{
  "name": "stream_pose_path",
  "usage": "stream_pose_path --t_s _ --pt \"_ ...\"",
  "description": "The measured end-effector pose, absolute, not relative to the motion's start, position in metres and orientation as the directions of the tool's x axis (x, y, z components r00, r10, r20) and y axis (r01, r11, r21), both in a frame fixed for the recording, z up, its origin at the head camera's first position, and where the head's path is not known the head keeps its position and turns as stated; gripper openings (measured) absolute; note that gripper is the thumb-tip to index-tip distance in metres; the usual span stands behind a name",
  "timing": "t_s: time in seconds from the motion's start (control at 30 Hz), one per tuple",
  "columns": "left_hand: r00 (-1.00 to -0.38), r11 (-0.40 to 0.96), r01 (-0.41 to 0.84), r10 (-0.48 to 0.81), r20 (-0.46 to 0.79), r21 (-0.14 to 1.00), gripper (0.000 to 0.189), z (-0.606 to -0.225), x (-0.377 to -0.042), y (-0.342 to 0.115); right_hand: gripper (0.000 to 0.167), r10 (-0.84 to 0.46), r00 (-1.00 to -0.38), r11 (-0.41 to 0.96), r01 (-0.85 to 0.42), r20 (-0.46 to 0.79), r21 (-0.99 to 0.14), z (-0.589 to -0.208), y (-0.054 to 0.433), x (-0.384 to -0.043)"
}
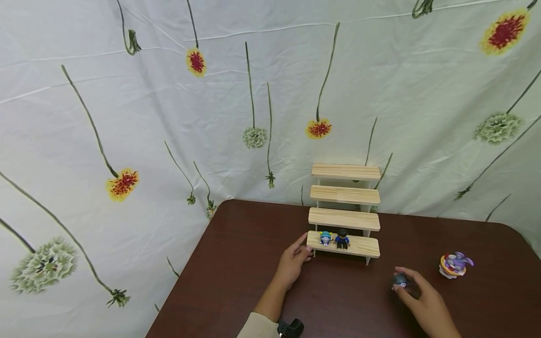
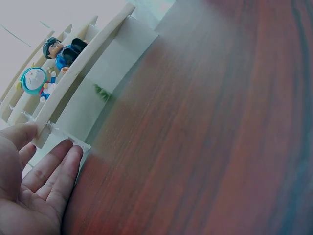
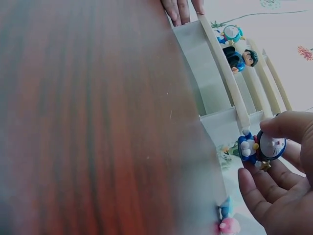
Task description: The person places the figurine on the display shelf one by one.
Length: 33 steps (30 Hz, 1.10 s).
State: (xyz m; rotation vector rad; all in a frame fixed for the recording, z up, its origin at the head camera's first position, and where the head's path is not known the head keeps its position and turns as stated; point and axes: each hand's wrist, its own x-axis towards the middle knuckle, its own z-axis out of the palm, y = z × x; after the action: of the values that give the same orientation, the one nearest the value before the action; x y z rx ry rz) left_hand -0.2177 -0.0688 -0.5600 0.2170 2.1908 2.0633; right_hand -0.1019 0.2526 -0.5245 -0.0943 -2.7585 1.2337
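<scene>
My right hand (image 1: 424, 300) pinches a small dark blue, white-faced cartoon cat figurine (image 3: 271, 146) between thumb and fingers, above the table to the right of the stand. With its fingertips, my left hand (image 1: 291, 263) touches the left end of the lowest step of a four-step wooden stand (image 1: 344, 218); its fingers are fairly straight. Two figurines share that step: a teal-headed figurine (image 1: 325, 238) with yellow at its sides, and a black-haired figurine (image 1: 342, 240) in blue and black.
A purple long-eared figurine (image 1: 458, 263) in a yellow and orange ring stands on the table right of my right hand. The dark brown table (image 1: 236, 263) meets a white flowered cloth (image 1: 270, 103) behind the stand. The upper three steps hold nothing.
</scene>
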Motion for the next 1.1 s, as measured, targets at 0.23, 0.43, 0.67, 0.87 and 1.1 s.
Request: stream_pose_path --t_s 0.23,0.43,0.67,0.87,1.1 --pt "-0.982 0.048 0.018 0.189 0.008 0.999 0.052 -0.561 -0.219 -0.068 0.042 0.132 -0.968 0.63 -0.085 0.214 -0.772 -0.524 0.245 -0.106" --pt "-0.981 0.048 0.018 0.192 0.009 0.999 0.052 -0.562 -0.219 -0.069 0.042 0.158 -0.959 0.616 -0.089 0.234 -0.783 -0.521 0.241 -0.112" --pt "-0.984 0.057 0.021 0.177 0.011 0.998 0.052 -0.562 -0.219 -0.068 0.041 0.153 -0.958 0.627 -0.096 0.244 -0.773 -0.517 0.237 -0.12" --pt "-0.985 0.041 0.022 0.174 0.015 0.999 0.051 -0.56 -0.218 -0.068 0.041 0.155 -0.957 0.626 -0.098 0.246 -0.774 -0.514 0.231 -0.125" --pt "-0.984 0.04 0.021 0.179 0.014 0.999 0.052 -0.56 -0.217 -0.068 0.041 0.163 -0.947 0.628 -0.117 0.277 -0.769 -0.513 0.228 -0.131"
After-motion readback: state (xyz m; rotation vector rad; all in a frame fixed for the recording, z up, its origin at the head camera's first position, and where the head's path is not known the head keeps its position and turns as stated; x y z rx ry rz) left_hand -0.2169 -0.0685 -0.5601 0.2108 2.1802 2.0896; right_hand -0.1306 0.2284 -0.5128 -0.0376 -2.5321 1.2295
